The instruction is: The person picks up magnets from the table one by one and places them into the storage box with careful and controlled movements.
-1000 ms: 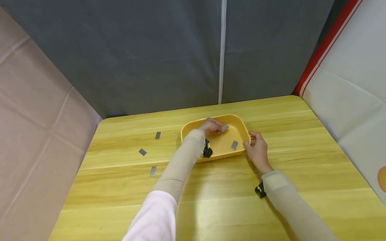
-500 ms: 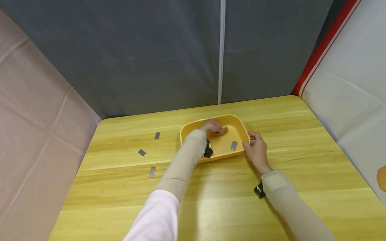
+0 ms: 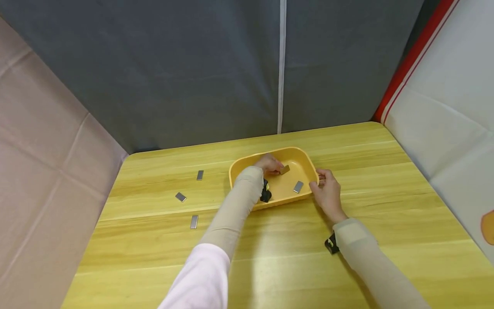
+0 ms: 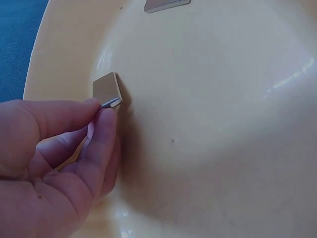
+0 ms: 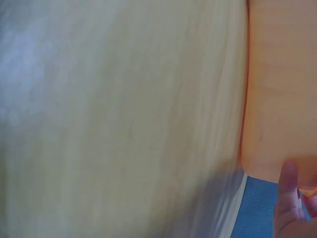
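A yellow-orange plastic basin (image 3: 275, 201) stands on the wooden table. Inside it, my left hand (image 3: 269, 164) pinches a small flat rectangular metal block (image 3: 284, 170) by one end, between thumb and fingers. The left wrist view shows that block (image 4: 106, 88) tilted, its face brownish, with a shadow beside it on the basin. A second grey block (image 3: 298, 186) lies on the basin floor near the right end. My right hand (image 3: 327, 195) grips the basin's right end at the rim; in the right wrist view its thumb (image 5: 288, 181) lies against the basin wall (image 5: 282, 99).
On the table left of the basin lie three more grey blocks: a far one (image 3: 200, 175), a middle one (image 3: 180, 197) and a near one (image 3: 194, 222). A grey curtain (image 3: 193, 77) hangs behind the table (image 3: 278, 257). Cloth walls flank both sides.
The block in my left hand has dipped slightly toward the basin floor and tilted, its face turning from silvery to brownish. My right hand keeps its grip on the rim.
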Action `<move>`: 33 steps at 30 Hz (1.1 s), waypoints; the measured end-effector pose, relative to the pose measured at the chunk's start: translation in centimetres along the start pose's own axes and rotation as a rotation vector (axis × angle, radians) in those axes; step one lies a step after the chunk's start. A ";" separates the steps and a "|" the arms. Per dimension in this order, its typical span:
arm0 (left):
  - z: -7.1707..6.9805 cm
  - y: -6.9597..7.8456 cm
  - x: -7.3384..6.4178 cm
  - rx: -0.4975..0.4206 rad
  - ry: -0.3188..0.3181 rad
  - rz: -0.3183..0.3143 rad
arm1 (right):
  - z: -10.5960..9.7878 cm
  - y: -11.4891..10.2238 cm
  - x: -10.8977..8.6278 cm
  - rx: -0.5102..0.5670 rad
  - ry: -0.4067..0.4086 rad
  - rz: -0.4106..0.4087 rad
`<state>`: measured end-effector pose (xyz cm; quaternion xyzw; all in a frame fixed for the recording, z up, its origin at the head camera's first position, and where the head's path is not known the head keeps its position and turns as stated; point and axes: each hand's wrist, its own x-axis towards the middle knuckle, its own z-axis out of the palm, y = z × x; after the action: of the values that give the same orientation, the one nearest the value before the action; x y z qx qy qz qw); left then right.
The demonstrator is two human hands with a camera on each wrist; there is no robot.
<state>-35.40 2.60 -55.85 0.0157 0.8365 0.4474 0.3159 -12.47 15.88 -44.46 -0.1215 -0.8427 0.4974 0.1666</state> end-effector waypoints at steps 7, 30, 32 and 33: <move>0.0 0.9 -1.8 0.012 0.023 -0.024 | 0.0 0.0 0.0 0.004 -0.007 0.003; -1.2 2.8 -6.0 0.099 0.036 -0.001 | 0.1 0.0 0.2 -0.016 -0.036 0.010; -1.4 3.3 -7.0 0.098 0.019 -0.007 | 0.2 0.1 0.2 -0.020 -0.036 0.009; -1.4 3.1 -6.7 0.093 0.016 -0.003 | 0.2 0.1 0.2 -0.019 -0.036 0.007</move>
<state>-31.55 1.35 -49.48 0.0253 0.8589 0.4078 0.3087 -12.73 15.85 -44.57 -0.1172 -0.8499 0.4919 0.1485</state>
